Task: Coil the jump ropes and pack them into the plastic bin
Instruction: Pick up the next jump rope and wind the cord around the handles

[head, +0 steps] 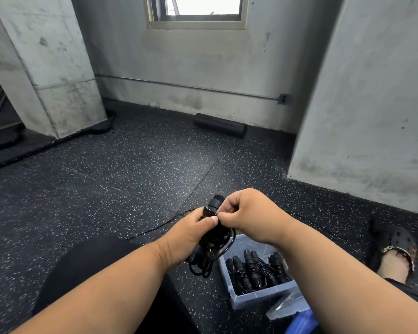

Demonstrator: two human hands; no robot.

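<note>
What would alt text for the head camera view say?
Both hands, left hand and right hand, grip a coiled black jump rope above a speckled gym floor. A plastic bin of coiled ropes sits just right.

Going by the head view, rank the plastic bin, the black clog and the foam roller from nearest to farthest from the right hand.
From the right hand:
1. Plastic bin, on the floor just below the hand.
2. Black clog, on the foot off to the right.
3. Foam roller, far ahead, by the back wall.
</note>
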